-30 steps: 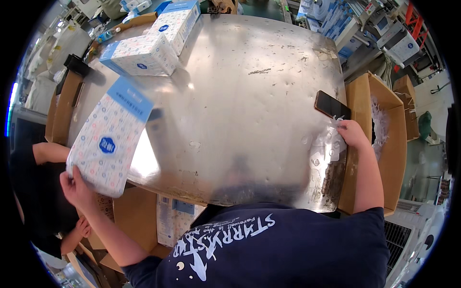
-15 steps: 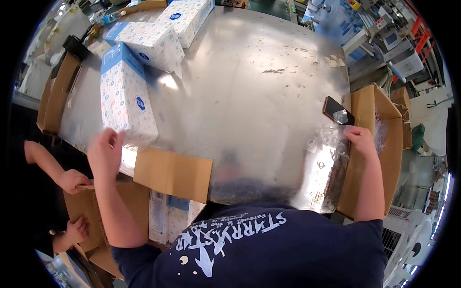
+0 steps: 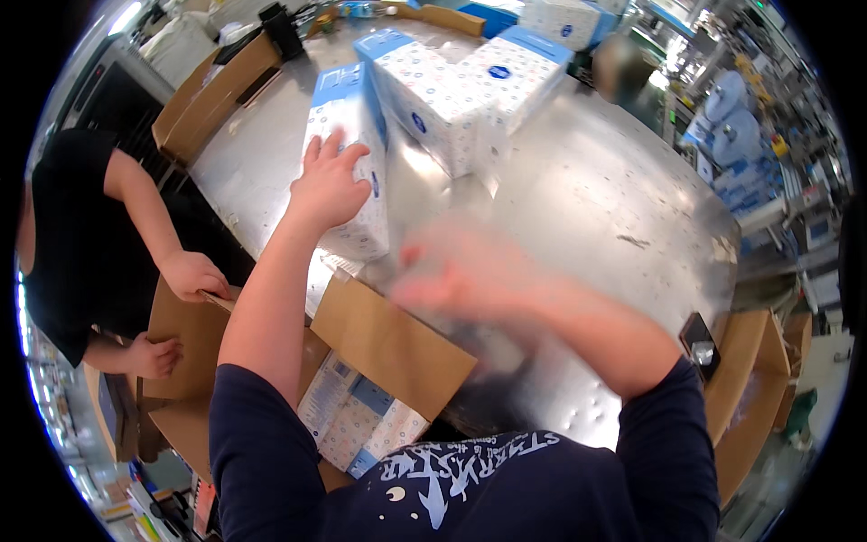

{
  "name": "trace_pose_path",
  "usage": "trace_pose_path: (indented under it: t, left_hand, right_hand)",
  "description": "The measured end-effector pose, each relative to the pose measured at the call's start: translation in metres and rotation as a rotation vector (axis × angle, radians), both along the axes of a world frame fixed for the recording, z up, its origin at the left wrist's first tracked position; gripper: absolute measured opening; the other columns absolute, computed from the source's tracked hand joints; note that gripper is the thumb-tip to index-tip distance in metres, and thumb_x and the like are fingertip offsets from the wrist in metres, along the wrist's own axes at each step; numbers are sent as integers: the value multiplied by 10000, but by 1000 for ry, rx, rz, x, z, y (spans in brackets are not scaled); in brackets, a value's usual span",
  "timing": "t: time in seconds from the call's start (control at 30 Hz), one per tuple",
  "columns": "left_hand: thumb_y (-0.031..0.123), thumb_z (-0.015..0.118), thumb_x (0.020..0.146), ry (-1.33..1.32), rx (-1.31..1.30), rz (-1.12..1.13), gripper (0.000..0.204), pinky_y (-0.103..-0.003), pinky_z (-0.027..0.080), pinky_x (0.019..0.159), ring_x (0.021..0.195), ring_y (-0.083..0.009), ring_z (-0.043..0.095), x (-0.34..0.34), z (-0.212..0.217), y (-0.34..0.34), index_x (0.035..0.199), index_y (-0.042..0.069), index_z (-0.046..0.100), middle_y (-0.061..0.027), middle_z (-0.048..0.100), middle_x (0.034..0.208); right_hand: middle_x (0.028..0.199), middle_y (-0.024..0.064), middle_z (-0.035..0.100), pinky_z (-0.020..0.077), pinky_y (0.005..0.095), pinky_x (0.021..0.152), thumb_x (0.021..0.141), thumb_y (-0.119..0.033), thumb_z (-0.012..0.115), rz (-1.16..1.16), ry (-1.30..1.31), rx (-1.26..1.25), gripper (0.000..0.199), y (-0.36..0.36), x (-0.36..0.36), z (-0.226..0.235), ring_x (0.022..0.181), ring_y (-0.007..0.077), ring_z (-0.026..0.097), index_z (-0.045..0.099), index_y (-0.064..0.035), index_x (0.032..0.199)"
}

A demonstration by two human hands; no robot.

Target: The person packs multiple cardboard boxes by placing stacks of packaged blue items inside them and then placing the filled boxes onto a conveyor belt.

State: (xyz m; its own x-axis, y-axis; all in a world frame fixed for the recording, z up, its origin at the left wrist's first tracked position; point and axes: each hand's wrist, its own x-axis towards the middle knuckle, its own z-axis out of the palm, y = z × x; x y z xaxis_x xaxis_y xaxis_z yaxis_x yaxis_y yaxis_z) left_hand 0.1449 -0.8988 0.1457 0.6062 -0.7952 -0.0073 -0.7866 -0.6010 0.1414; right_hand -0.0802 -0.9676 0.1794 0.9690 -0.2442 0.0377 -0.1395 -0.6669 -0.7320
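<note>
My left hand (image 3: 332,188) lies over a long white pack (image 3: 366,221) with a blue end and small printed motifs, its fingers spread. Motion smears my right hand (image 3: 461,266), which is over the metal table just right of that pack; its fingers are too blurred to read. Beyond stand two similar packs, one slanting (image 3: 420,90) and one at its right (image 3: 519,72). Below my hands, an open cardboard carton (image 3: 393,348) has a flap over the table edge. More patterned packs (image 3: 361,406) lie inside it.
At the left, another person's hands (image 3: 194,275) grip the carton's flap. The metal table (image 3: 587,190) has a phone (image 3: 700,345) at its right edge, beside a cardboard box (image 3: 750,388). A black cylindrical object (image 3: 282,32) and a carton (image 3: 212,95) are at the far left.
My right hand has left the clear plastic bits by the phone and swung left toward the packs. My left hand has moved up onto the nearest pack, fingers opening. The view has turned left.
</note>
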Motion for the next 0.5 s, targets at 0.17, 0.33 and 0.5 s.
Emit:
trace_pose_path:
  t: [0.17,0.33,0.5]
  left_hand:
    - [287,540,789,-54,-13,-25,505,-464,332,1086,1425,-358,145,28,-5,-35,1293,304,519,-77,244,1537]
    - [288,547,770,-32,-68,14,560,-457,289,1110,1427,-357,138,60,-17,-49,1327,316,501,-65,250,1539]
    - [309,609,750,19,-184,-113,540,-455,244,1126,1420,-374,146,90,-27,-55,1287,284,553,-117,253,1530]
  right_hand:
    - [1349,210,481,399,378,1009,706,-506,752,-506,-9,-715,862,-160,105,-28,1205,324,503,448,-31,1358]
    - [1103,161,650,473,338,888,742,-430,744,-104,202,443,813,-150,119,-47,1058,268,604,434,-21,1373]
    - [1221,119,602,468,449,887,774,-367,690,-523,-152,-901,599,-188,116,-85,1152,283,556,533,-112,1292]
